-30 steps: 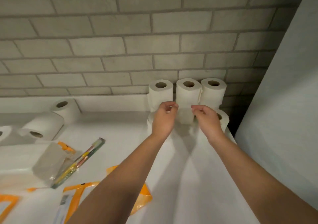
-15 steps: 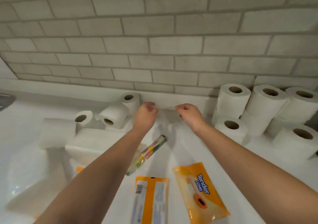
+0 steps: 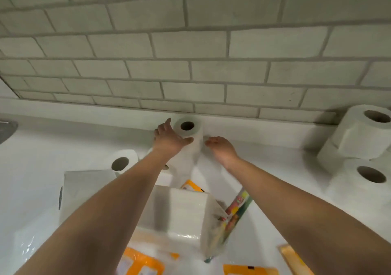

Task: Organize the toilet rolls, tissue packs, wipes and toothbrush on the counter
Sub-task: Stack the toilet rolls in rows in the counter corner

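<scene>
- near the camera, orange wipes packs lie on the white tabletop; their print is too blurred to read.
- a tissue pack sits beside the wrapped toothbrush, whose label is also not readable.
- farther, the left hand curls around an upright toilet roll by the wall; the right hand is beside it, loosely curled, holding nothing.
- i think it is best to lift it straight up, then place it by the stacked rolls on the right.

A home bathroom: grey tiled wall, white counter, toilet rolls.
</scene>
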